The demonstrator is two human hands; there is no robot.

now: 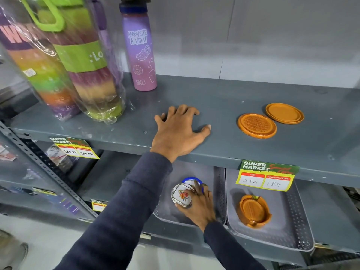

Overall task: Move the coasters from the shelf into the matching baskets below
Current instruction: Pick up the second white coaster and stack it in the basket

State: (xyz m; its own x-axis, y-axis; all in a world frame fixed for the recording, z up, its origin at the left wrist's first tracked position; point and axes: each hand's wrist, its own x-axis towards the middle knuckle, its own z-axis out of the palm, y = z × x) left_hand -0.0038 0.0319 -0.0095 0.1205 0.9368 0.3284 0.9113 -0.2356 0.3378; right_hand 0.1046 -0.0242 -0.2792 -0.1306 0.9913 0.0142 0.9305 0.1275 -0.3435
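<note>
- The white floral coaster sits low in the frame, just left of centre, inside the left basket. It overlaps a blue-rimmed coaster already lying there.
- The right hand grasps the floral coaster, fingers over its right edge and thumb under its lower edge. Whether the piece rests on the basket floor cannot be told.
- Step in hand, by judgement: placing this coaster. Lower it flat onto the stack, then open the fingers sideways so the piece is not dragged along.
- Keep the wrist clear of the perforated basket wall during withdrawal.
- The left hand lies flat and open on the shelf at frame centre, holding nothing. It serves as a brace.
- Two orange coasters remain on the shelf at the right of the frame, touching or slightly overlapping; their match, an orange holder, sits in the right basket at lower right.
- Bottles stand at upper left, well apart from the work.
- Price tags hang from the shelf edge above the baskets; avoid snagging them when lifting out.
</note>
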